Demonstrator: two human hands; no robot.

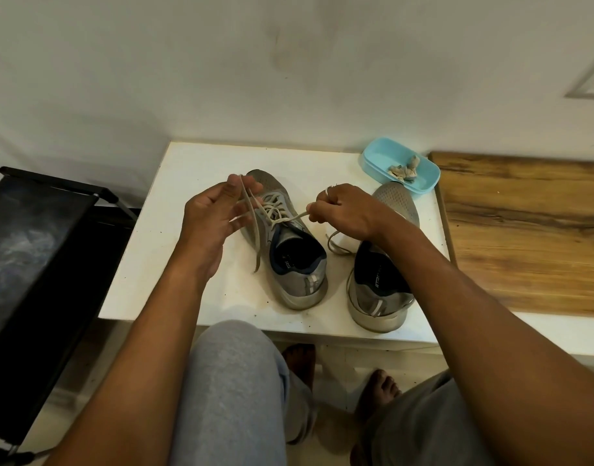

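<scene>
Two grey running shoes stand on a white table (174,250), toes pointing away from me. The left shoe (290,260) has pale laces (275,210) crossed over its tongue. My left hand (215,216) holds one lace end between thumb and fingers; the loose tail (257,243) hangs down beside the shoe. My right hand (339,210) grips the other lace end, pulled taut to the right. The right shoe (379,290) sits partly under my right forearm, its lace (336,245) lying loose on the table.
A light blue plastic tub (383,159) holding a crumpled grey scrap stands at the table's far right corner. A wooden top (524,230) adjoins the table on the right, a black rack (46,250) on the left. My knees and bare feet are below the table edge.
</scene>
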